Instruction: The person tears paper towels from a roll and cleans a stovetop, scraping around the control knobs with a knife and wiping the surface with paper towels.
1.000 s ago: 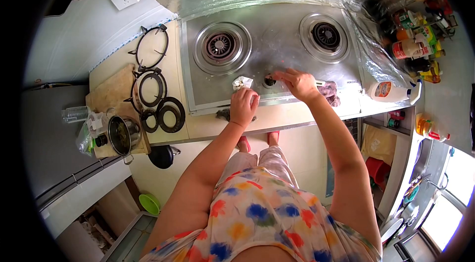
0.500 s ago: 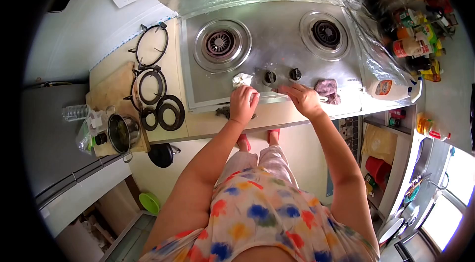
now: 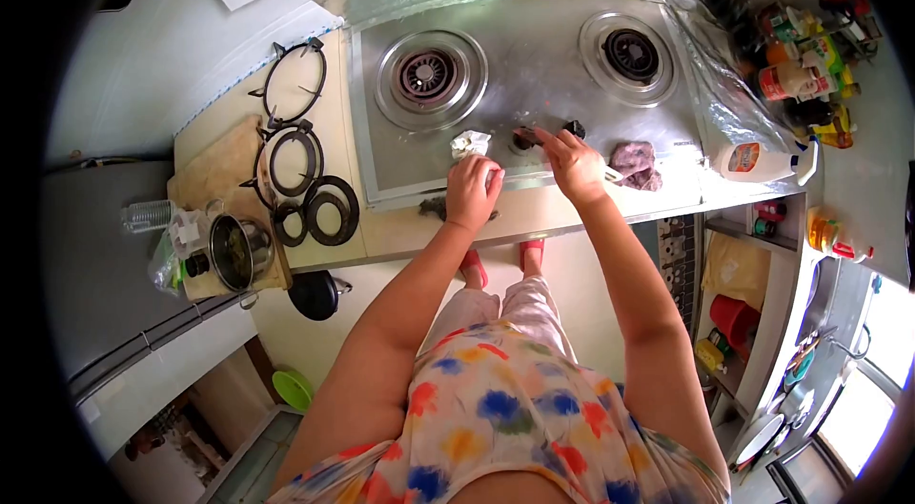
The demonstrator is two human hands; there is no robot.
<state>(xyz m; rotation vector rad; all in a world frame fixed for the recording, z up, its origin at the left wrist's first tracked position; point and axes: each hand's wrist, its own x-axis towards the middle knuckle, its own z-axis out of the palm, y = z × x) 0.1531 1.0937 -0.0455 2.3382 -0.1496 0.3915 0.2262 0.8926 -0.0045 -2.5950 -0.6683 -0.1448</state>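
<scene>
My right hand (image 3: 575,167) reaches over the front of the steel gas stove (image 3: 534,37), its fingertips at the left black knob (image 3: 524,138) and seemingly pinching it. The right black knob (image 3: 574,129) stands just beyond that hand. Curled at the stove's front edge, my left hand (image 3: 474,191) has its fingers turned under, so what they hold is hidden. A crumpled white tissue (image 3: 470,144) lies just past the left knuckles. Right of my right hand is a brownish-purple cloth (image 3: 635,165), with a pale strip beside it.
Black pan supports (image 3: 294,80) and burner rings (image 3: 330,211) lie on the left counter, near a steel pot (image 3: 238,252) on a wooden board. A white spray bottle (image 3: 758,164) lies at the right. A dark clump (image 3: 434,208) sits on the counter's front strip.
My right hand has moved forward and slightly left, from the stove's front edge to the left knob. My left hand stays by the tissue. The whole view has shifted slightly.
</scene>
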